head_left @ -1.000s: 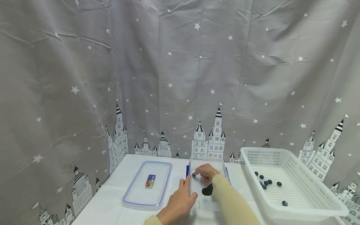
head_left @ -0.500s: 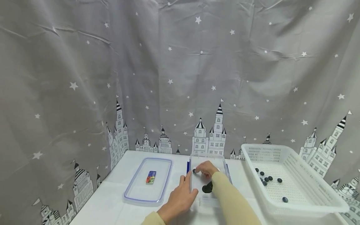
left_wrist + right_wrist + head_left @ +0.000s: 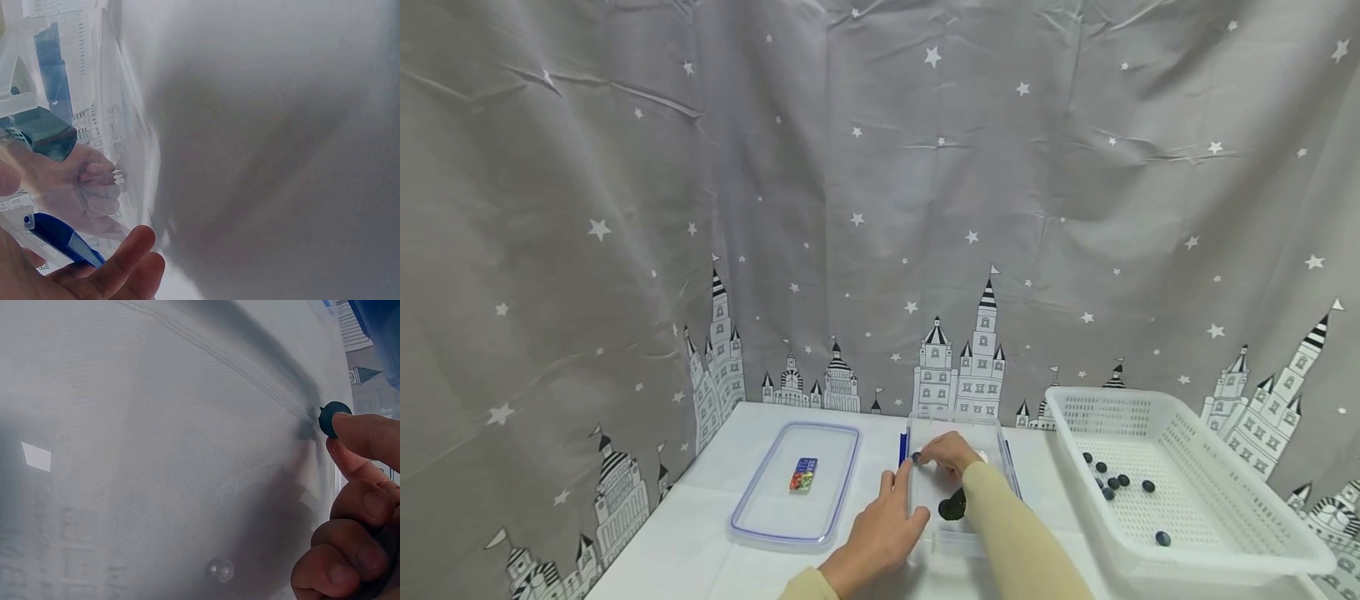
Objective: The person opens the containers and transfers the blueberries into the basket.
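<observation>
Between thumb and forefinger, my right hand (image 3: 951, 452) pinches a blueberry (image 3: 331, 420) inside a clear plastic food container (image 3: 958, 543). The berry is low by the container's left wall, near the far end, and the other right fingers (image 3: 337, 569) are curled in. My left hand (image 3: 883, 529) lies along the outside of that same wall, its fingers loosely extended beside a blue latch (image 3: 62, 237). A dark device (image 3: 952, 505) sits under the right wrist.
To the left lies the clear lid (image 3: 767, 525) with a blue seal and a fruit-picture label (image 3: 803, 475). At the right stands a white perforated basket (image 3: 1210, 508) with several blueberries (image 3: 1148, 486). A grey castle-print curtain (image 3: 850, 275) closes off the back.
The head view has tilted slightly downward. Both hands stay almost in place, with the blueberry still pinched by the left wall.
</observation>
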### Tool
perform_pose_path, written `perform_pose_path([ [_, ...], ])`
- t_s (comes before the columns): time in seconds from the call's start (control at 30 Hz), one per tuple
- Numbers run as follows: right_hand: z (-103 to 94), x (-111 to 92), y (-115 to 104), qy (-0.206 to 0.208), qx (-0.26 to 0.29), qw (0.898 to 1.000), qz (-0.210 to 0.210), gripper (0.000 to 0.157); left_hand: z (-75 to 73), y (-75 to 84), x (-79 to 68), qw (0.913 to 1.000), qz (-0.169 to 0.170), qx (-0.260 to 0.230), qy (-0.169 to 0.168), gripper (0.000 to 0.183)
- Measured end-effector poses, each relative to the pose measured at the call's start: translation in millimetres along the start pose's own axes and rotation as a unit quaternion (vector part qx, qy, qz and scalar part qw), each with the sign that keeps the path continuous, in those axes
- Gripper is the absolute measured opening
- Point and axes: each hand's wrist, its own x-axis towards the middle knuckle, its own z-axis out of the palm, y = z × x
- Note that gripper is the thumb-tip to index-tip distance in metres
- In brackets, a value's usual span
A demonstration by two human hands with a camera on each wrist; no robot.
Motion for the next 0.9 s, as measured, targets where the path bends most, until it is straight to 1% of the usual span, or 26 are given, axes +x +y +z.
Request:
perform_pose_path([
  [0.3,0.9,1.4,2.6,-0.002,0.006,1.000,-0.020,0.020,0.8,0.4,0.3,1.0000,0.000,0.003,0.008,0.077],
  [0.5,-1.7,-3.2,1.2,-0.010,-0.005,0.999,-0.030,0.019,1.7,1.1,-0.4,1.0000,0.000,0.002,0.005,0.077],
  [0.73,-13.9,-8.2,-2.5,-0.021,-0.017,0.999,-0.021,0.017,2.4,2.6,0.8,1.0000,0.001,0.007,0.002,0.077],
  [0.9,-23.8,-8.3,-7.9,-0.033,-0.025,0.999,-0.028,0.021,0.1,2.2,-0.1,0.9999,-0.005,0.009,0.003,0.078],
])
